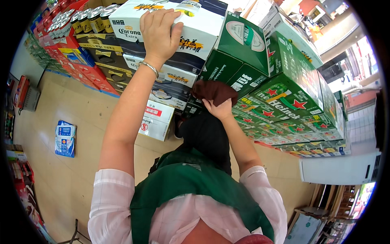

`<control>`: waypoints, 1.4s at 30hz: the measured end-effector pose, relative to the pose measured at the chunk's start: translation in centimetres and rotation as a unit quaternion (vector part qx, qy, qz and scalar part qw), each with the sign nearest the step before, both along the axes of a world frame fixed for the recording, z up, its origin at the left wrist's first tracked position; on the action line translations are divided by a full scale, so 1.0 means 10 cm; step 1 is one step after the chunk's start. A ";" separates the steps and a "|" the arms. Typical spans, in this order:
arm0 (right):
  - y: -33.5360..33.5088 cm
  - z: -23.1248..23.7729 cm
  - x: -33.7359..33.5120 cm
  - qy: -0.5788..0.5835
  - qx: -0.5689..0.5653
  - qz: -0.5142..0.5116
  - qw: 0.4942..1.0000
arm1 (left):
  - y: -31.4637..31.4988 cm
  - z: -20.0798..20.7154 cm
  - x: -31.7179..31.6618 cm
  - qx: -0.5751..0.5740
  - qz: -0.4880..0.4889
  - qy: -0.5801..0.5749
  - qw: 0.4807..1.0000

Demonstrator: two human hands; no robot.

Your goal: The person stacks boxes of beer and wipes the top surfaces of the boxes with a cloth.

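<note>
My left hand (159,34) lies with its fingers spread on the top edge of a white and dark blue beer carton (199,38), the uppermost of a stack. A silver bangle circles that wrist. In my right hand (221,107) is a bunched dark brown cloth (215,92), gripped at its lower side. The cloth rests against the front of a green beer carton (243,36), close to where the two stacks meet. Part of the right hand's fingers is hidden by the cloth.
Green cartons with red stars (284,81) are piled to the right. At the left, black and gold cans (95,20) stand on dark cases beside red cartons (87,73). A white box (156,120) sits low by my legs. A blue and white pack (65,139) lies on the tiled floor.
</note>
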State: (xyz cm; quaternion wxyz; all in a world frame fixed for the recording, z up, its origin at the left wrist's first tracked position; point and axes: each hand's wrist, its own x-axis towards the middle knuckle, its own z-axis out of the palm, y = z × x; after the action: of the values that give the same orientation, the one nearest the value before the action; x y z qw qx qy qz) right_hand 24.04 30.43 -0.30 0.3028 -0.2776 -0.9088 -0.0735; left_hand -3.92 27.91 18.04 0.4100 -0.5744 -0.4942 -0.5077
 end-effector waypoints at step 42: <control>2.19 2.28 -0.71 -0.152 -0.241 -0.295 0.912 | 0.00 0.02 0.05 0.001 -0.001 -0.031 1.000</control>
State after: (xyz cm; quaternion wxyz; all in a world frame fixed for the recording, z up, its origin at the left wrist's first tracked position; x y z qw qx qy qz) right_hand 16.94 52.28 22.45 0.0493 -0.5830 -0.8108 0.0202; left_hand -3.41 27.92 18.28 0.3943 -0.5586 -0.5056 -0.5262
